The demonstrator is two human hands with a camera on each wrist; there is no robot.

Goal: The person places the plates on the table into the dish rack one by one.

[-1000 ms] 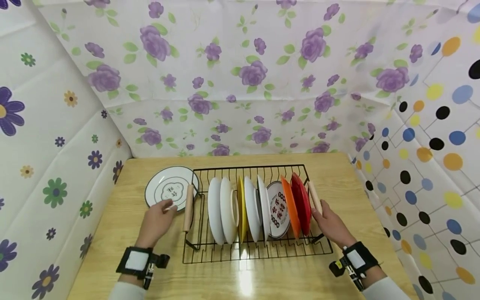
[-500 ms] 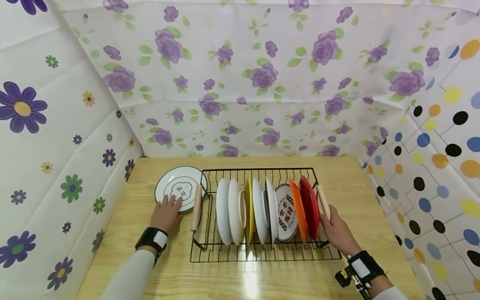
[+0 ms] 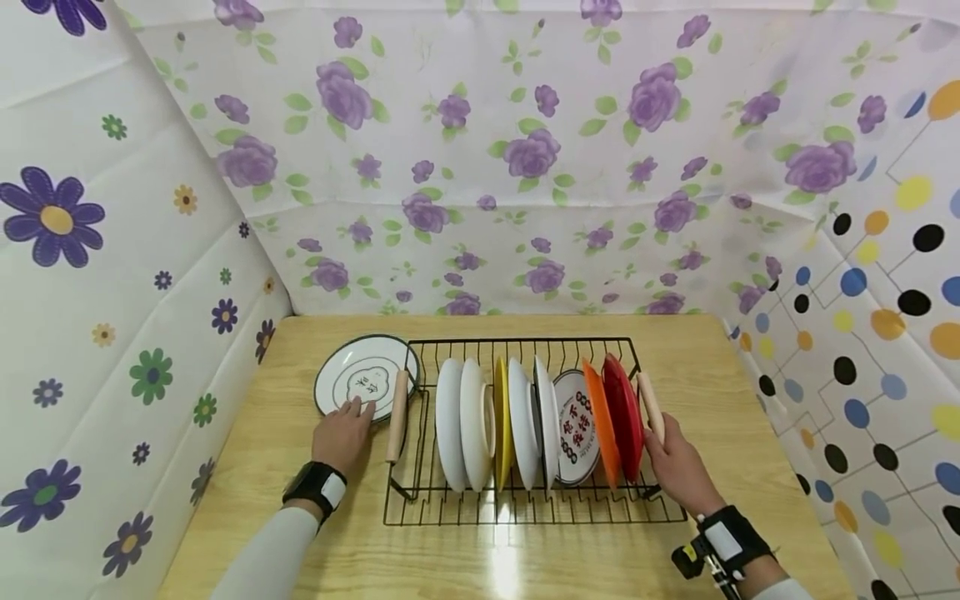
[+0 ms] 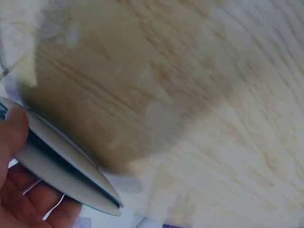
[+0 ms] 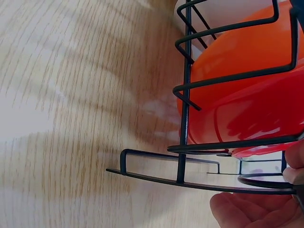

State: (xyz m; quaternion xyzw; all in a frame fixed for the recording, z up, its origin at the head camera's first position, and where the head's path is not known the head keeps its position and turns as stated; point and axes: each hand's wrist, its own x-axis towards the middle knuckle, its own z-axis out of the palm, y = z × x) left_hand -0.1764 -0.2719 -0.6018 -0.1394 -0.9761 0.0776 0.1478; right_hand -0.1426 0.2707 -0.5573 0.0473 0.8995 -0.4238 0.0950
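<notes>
A white plate (image 3: 337,375) with a dark rim and a small printed emblem lies at the left of the wire dish rack (image 3: 570,523). My left hand (image 3: 345,437) is at its near edge. In the left wrist view the thumb (image 4: 16,128) and fingers pinch the edge, where two rims (image 4: 61,175) show close together, as if stacked. My right hand (image 3: 678,471) holds the rack's right wooden handle (image 3: 651,406). The right wrist view shows its fingers under the black wire, beside the red plate (image 5: 256,114) and the orange plate (image 5: 237,52).
Several plates stand upright in the rack: white ones (image 3: 450,425), a cream one (image 3: 472,417), a yellow one (image 3: 502,425) and one with red lettering (image 3: 576,429). The rack's left wooden handle (image 3: 398,417) is close to the left hand. Patterned cloth (image 3: 450,167) walls the wooden table.
My left hand has reached forward, from hovering before the plate to gripping its near edge. The right hand stays on the handle. The head view has shifted slightly.
</notes>
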